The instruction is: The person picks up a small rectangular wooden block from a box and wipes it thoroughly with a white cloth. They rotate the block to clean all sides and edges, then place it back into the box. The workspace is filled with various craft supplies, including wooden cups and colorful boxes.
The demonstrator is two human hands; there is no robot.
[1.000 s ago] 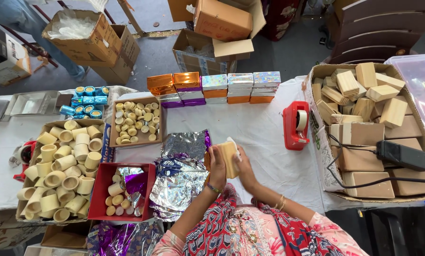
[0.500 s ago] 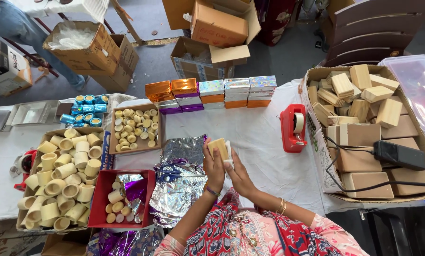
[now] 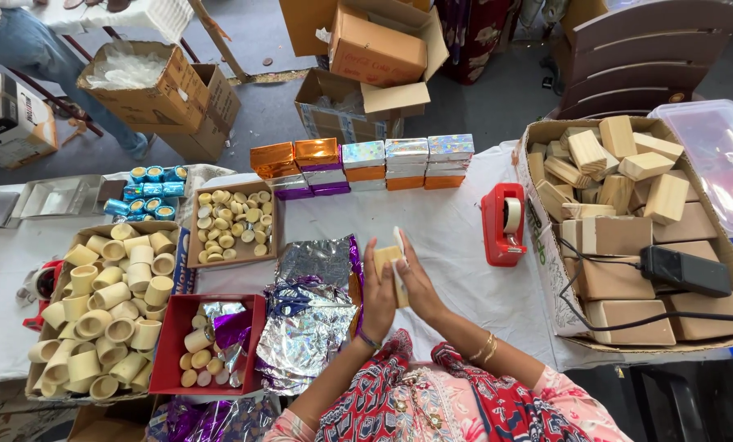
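Wood block [image 3: 385, 260] stood nearly upright between both hands, long axis pointing away from the person, above the white-covered surface [image 3: 440, 225]. Left hand [image 3: 377, 293] cupped its left face; right hand [image 3: 415, 278] pressed a white strip against its right. Crinkled silver foil [image 3: 309, 319] lay just left, a red tape dispenser [image 3: 504, 223] to the right, foil-wrapped boxes [image 3: 365, 164] in a row beyond.

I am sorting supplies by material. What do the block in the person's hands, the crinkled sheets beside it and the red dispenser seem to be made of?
Block: probably unfinished wood, pale tan and matte.
Crinkled sheets: likely metallic foil, mirror-shiny with sharp creases.
Red dispenser: apparently moulded plastic, smooth and glossy.
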